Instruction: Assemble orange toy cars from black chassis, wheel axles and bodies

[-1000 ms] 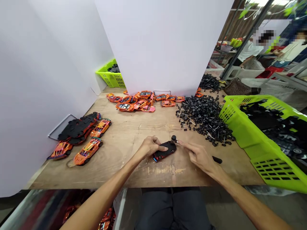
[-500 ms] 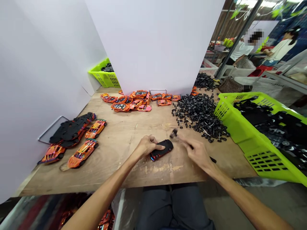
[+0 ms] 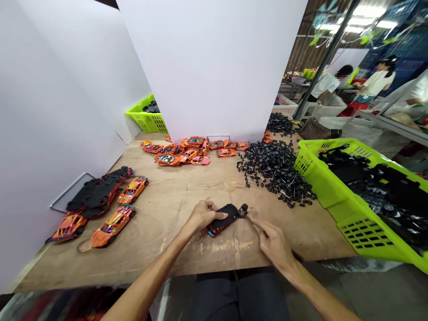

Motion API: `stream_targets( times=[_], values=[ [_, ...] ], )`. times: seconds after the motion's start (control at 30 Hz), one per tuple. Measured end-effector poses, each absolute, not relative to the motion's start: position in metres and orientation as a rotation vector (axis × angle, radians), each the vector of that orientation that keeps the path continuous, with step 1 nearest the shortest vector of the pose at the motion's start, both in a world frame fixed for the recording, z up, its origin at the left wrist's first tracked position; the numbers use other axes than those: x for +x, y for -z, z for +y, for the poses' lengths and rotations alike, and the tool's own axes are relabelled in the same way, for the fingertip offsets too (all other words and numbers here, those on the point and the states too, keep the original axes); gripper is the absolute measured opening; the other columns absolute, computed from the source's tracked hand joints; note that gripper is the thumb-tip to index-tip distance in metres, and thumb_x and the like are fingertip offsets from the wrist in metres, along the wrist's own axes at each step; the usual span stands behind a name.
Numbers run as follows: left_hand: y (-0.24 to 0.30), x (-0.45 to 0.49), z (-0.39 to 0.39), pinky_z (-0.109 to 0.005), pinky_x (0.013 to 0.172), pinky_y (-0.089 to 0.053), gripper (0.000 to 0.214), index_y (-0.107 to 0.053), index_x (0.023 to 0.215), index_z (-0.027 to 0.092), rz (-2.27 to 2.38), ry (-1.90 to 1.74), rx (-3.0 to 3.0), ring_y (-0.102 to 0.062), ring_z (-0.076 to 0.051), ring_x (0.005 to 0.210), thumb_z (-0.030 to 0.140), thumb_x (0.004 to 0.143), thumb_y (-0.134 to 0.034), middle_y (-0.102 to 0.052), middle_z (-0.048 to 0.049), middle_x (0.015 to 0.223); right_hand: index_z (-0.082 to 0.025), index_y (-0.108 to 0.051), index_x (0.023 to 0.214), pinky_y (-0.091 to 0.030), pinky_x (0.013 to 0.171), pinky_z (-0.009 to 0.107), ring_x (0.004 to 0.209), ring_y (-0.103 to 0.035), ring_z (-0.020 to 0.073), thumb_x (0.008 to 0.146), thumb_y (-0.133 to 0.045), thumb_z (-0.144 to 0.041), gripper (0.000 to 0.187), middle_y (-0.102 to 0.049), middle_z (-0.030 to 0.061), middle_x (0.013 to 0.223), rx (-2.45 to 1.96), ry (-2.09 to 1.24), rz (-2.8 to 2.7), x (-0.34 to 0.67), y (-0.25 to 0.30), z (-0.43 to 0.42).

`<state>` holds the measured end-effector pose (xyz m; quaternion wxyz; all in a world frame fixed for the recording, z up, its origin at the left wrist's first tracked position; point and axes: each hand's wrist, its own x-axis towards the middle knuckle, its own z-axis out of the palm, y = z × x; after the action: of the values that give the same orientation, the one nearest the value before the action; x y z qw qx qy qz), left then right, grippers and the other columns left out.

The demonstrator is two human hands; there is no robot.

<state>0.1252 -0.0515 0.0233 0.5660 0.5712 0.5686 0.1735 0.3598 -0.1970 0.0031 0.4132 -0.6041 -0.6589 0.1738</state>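
The hammer (image 3: 243,210) has come down right beside the end of the toy car (image 3: 230,211), which lies upside down on the counter (image 3: 167,191). The left hand (image 3: 202,215) holds the car; the right hand (image 3: 274,240) grips the hammer.

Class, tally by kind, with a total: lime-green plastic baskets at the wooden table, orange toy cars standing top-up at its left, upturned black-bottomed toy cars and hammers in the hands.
Lime-green plastic baskets: 2
Top-up orange toy cars: 3
Black-bottomed toy car, left hand: 1
Dark-headed hammer, right hand: 1
Total: 7
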Motion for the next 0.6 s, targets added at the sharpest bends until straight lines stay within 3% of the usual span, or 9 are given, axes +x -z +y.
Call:
stream_targets(
  times=[0.13, 0.27, 0.33, 0.43, 0.5, 0.6],
  values=[
    [-0.031, 0.123, -0.056, -0.025, 0.051, -0.037, 0.041, -0.066, 0.071, 0.017, 1.303, -0.422, 1.341, -0.056, -0.015, 0.054, 0.042, 0.051, -0.092, -0.061, 0.0034, 0.059, -0.030, -0.072, 0.135, -0.057, 0.109, 0.044, 0.123, -0.071, 0.0265, 0.101, -0.055, -0.023, 0.039, -0.074, 0.0041, 0.134, -1.587, -0.538, -1.681, 0.381, -0.013, -0.184],
    [-0.046, 0.117, -0.068, -0.026, 0.057, -0.044, 0.046, -0.077, 0.093, 0.015, 1.142, -0.455, 1.328, -0.064, -0.018, 0.066, 0.049, 0.064, -0.086, -0.072, -0.0020, 0.074, -0.027, -0.076, 0.127, -0.056, 0.105, 0.049, 0.116, -0.072, 0.0295, 0.096, -0.062, -0.028, 0.034, -0.077, 0.0082, 0.124, -1.666, -0.607, -1.706, 0.412, -0.022, -0.159],
    [-0.047, 0.118, -0.080, -0.027, 0.067, -0.050, 0.050, -0.076, 0.105, 0.016, 1.002, -0.577, 1.229, -0.069, -0.021, 0.080, 0.050, 0.069, -0.085, -0.077, -0.0050, 0.090, -0.027, -0.078, 0.120, -0.053, 0.107, 0.052, 0.117, -0.068, 0.0311, 0.094, -0.064, -0.031, 0.029, -0.074, 0.0103, 0.120, -1.673, -0.551, -1.723, 0.415, -0.022, -0.154],
    [-0.036, 0.128, -0.096, -0.033, 0.090, -0.054, 0.058, -0.070, 0.118, 0.018, 0.895, -0.898, 1.009, -0.071, -0.025, 0.105, 0.042, 0.069, -0.090, -0.077, -0.0084, 0.112, -0.029, -0.068, 0.134, -0.050, 0.112, 0.050, 0.127, -0.063, 0.0302, 0.094, -0.070, -0.040, 0.042, -0.067, 0.0107, 0.132, -1.535, -0.672, -1.585, 0.391, -0.014, -0.154],
    [-0.025, 0.135, -0.101, -0.035, 0.097, -0.053, 0.058, -0.068, 0.117, 0.018, 0.876, -1.046, 0.920, -0.070, -0.026, 0.111, 0.038, 0.068, -0.092, -0.076, -0.0093, 0.117, -0.029, -0.059, 0.139, -0.054, 0.110, 0.045, 0.126, -0.065, 0.0275, 0.091, -0.075, -0.045, 0.052, -0.067, 0.0093, 0.134, -1.360, -0.906, -1.453, 0.364, -0.005, -0.156],
    [-0.013, 0.134, -0.099, -0.035, 0.094, -0.055, 0.045, -0.068, 0.104, 0.017, 0.858, -1.048, 0.983, -0.072, -0.024, 0.103, 0.034, 0.070, -0.093, -0.077, -0.0071, 0.106, -0.027, -0.062, 0.123, -0.060, 0.101, 0.041, 0.114, -0.072, 0.0269, 0.090, -0.076, -0.049, 0.042, -0.072, 0.0079, 0.121, -1.245, -0.997, -1.259, 0.334, 0.010, -0.155]
  ],
)
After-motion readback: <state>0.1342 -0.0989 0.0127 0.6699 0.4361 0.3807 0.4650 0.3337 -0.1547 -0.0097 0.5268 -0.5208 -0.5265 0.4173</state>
